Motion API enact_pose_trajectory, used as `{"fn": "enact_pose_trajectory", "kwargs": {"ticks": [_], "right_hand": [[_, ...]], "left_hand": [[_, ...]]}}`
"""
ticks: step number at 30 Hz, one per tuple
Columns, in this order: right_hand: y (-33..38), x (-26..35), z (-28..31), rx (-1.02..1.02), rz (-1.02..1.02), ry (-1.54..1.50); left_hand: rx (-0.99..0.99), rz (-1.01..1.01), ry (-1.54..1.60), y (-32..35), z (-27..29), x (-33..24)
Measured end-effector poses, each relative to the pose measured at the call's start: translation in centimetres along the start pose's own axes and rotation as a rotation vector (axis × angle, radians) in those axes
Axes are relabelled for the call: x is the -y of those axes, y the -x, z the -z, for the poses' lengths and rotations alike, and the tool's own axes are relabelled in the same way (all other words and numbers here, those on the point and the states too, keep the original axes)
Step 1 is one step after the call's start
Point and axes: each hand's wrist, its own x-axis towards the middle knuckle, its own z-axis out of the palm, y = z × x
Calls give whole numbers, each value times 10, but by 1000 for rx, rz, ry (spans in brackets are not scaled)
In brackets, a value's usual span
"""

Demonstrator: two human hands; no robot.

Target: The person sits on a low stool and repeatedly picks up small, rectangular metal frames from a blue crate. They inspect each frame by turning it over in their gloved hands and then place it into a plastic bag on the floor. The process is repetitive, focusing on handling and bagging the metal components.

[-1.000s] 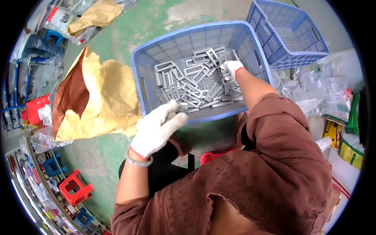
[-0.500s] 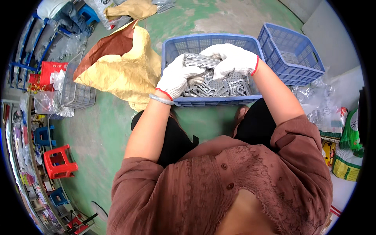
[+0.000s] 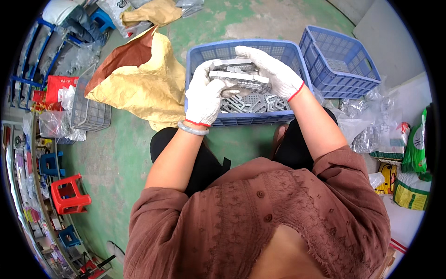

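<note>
Above a blue plastic crate (image 3: 251, 119), my two gloved hands hold a bundle of grey slotted strip-like pieces (image 3: 241, 79). My left hand (image 3: 202, 100), in a white knit glove, is closed round the bundle's left end, with the thumb on the near side. My right hand (image 3: 275, 74), gloved too, cups the far side and right end, its fingers reaching over the back; the fingertips' contact is partly hidden. Beneath, many loose grey angled pieces (image 3: 255, 103) lie in the crate. Whether they are metal or plastic I cannot tell.
An open yellow paper sack (image 3: 144, 88) slumps left of the crate. To the right stands another blue crate (image 3: 346, 69), with clear plastic bags (image 3: 362, 125) near it. A grey basket (image 3: 95, 111) and a red stool (image 3: 69, 193) are at left. Another person (image 3: 79, 21) is at far left.
The bundle has turned so its pieces show as separate layers. My right hand has opened out from a pinch on top to cup the bundle's far side and right end.
</note>
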Motion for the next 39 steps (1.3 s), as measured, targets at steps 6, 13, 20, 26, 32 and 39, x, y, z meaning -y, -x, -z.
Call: {"fn": "enact_pose_trajectory", "kwargs": {"ticks": [6,13,20,26,32,39], "right_hand": [[0,3,3,31,16,170],[5,-5,-7,-80,-15,-14],[10,2,-15,-63,-113,-301],[12,2,-4,60,-171,-352],[10,-1,-11,-134,-148,-378],[-3,-9,7,8,-130,-357]], "left_hand": [[-10,-3,-44,-3,3,4],[-78,-344,-507,-7,0,4],[-105,-197,-421,-6,-7,-4],[-102,-84,-237,-14,-1,5],[-124,-22,-93,-17,7,8],[-167,-45,-65,-22,16,9]]}}
